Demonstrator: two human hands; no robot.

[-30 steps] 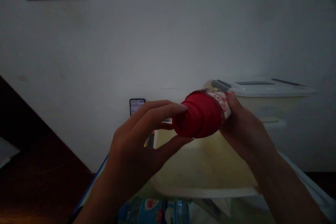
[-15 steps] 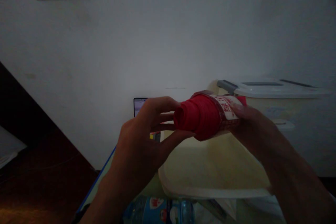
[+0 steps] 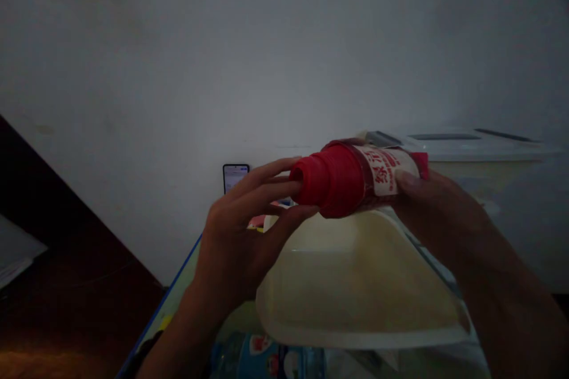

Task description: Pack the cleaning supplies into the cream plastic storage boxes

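Observation:
A red roll (image 3: 347, 180), which looks like a roll of plastic bags, lies sideways in the air between my hands. A cream label (image 3: 383, 172) with red characters wraps its right part, and its left end steps out in narrowing layers round a hollow core. My right hand (image 3: 427, 192) grips the labelled end, thumb on the label. My left hand (image 3: 249, 222) holds the narrow left end between thumb and fingers, one fingertip at the hollow opening. Below the roll is a cream plastic tub (image 3: 355, 340), no lid on it.
A phone (image 3: 235, 176) stands upright against the wall. At the right is a lidded storage box (image 3: 480, 157). A bottle with a blue label (image 3: 267, 358) lies at the table's near side. The table's blue edge (image 3: 155, 302) runs along the left, with dark floor beyond.
The roll has moved up slightly and turned so more of its label faces me. My left fingers have shifted on its end, one now at the core. The view has shifted a little.

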